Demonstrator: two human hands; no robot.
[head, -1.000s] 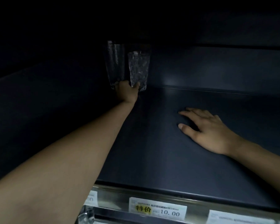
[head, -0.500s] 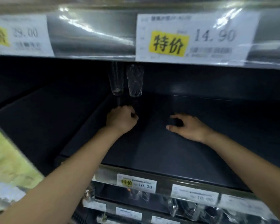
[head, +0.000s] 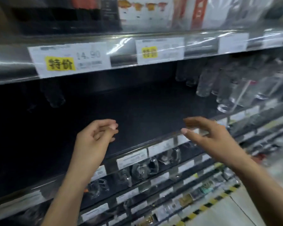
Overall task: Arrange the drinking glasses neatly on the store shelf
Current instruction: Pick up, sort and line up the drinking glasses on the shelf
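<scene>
A dark store shelf [head: 145, 111] runs across the middle of the head view. Far back at its left stands a clear drinking glass [head: 55, 97], dim and blurred, with another faintly visible beside it. A group of several clear glasses [head: 222, 88] stands on the right part of the shelf. My left hand [head: 95, 141] hovers in front of the shelf's front edge with fingers loosely curled and nothing in it. My right hand [head: 211, 139] is beside it to the right, fingers spread, holding nothing.
Price labels [head: 69, 59] hang on the rail of the shelf above, which carries boxed goods [head: 145, 12]. Lower shelves [head: 145, 167] hold more glassware behind label strips. A floor with yellow-black tape [head: 219, 199] shows at the lower right.
Both hands have pulled back out of the shelf to its front edge. The left hand let go of the glass at the back left. The view swung up and to the right.
</scene>
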